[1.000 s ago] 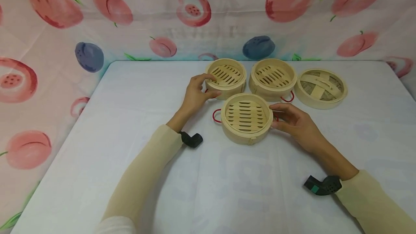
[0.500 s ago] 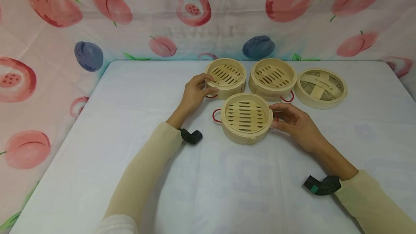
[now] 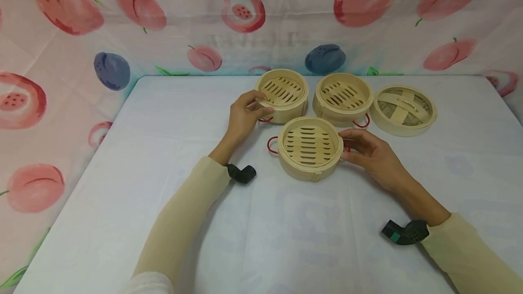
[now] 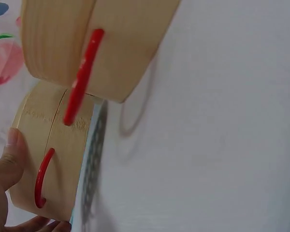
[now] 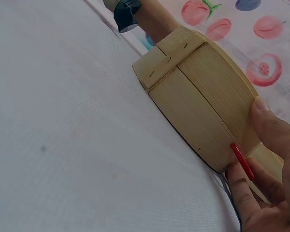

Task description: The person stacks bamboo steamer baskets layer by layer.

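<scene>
On the table stand three round bamboo steamer baskets with slatted floors and red side handles. My left hand [image 3: 244, 115] grips the left edge of the back-left steamer basket [image 3: 290, 115], thumb on the rim and fingers at its lower edge in the left wrist view. A red handle [image 4: 42, 179] sticks out between thumb and fingers. My right hand [image 3: 373, 155] grips the right side of the front steamer basket [image 3: 304, 173]. The right wrist view shows this hand's thumb on the upper edge, its fingers low by the red handle [image 5: 241, 162].
The third steamer basket [image 3: 341, 116] stands at the back middle. A woven bamboo lid [image 3: 402, 129] lies to its right. A white cloth [image 3: 286, 239] covers the table, and a fruit-printed cloth [image 3: 282, 8] hangs behind the back edge.
The back-left basket has shifted slightly up and left in the head view, together with my left hand. My right hand and the front basket have stayed put.
</scene>
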Demonstrator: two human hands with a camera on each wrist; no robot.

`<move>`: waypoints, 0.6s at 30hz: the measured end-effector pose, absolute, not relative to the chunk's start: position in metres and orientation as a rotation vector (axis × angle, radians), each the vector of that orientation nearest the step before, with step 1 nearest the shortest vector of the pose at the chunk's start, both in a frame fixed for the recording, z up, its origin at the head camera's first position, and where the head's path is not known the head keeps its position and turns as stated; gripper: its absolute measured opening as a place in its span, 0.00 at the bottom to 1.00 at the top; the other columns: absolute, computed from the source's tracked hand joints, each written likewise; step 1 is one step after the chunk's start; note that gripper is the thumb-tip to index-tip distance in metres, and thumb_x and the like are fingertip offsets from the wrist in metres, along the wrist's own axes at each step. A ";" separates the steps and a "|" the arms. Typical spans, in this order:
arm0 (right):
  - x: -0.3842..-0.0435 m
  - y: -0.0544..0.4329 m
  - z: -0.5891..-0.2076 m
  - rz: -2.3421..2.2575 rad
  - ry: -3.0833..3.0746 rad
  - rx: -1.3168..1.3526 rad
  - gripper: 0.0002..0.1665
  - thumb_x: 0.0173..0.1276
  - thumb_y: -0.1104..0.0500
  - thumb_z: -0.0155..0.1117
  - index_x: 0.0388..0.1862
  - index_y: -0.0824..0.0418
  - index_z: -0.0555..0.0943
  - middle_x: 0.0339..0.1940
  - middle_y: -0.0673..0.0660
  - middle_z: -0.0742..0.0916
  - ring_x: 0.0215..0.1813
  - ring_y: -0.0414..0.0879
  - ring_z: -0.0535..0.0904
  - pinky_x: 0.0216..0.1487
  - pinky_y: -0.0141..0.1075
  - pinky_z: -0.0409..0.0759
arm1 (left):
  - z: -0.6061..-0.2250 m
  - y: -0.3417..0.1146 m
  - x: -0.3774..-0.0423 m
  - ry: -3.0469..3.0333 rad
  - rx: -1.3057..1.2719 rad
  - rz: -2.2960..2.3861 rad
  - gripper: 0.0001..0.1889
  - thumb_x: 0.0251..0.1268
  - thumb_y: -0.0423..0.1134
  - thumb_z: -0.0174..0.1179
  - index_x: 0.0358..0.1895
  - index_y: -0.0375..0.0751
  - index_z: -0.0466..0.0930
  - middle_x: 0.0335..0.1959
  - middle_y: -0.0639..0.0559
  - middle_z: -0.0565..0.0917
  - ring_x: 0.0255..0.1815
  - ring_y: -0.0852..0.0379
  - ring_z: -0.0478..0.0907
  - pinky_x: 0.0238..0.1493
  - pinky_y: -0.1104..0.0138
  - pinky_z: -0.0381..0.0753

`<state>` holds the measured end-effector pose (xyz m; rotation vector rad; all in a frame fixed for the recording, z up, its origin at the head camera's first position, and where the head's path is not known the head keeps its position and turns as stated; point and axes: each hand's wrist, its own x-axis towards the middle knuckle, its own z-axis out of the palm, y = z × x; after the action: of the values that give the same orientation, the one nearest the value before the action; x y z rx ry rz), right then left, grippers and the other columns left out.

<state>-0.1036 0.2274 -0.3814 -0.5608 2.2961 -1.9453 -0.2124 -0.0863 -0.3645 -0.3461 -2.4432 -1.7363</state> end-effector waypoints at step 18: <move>-0.103 0.227 -0.380 -1.932 2.311 -0.541 0.26 0.64 0.72 0.63 0.61 0.68 0.71 0.57 0.58 0.77 0.59 0.45 0.74 0.57 0.28 0.73 | -0.335 -0.092 -0.192 -2.350 -0.331 -1.721 0.15 0.52 0.37 0.73 0.42 0.38 0.81 0.51 0.49 0.75 0.56 0.56 0.70 0.58 0.65 0.73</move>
<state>-0.1035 0.2273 -0.3797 -0.5412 2.3106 -1.9323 -0.1920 -0.0918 -0.3352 -0.3310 -2.3503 -1.7206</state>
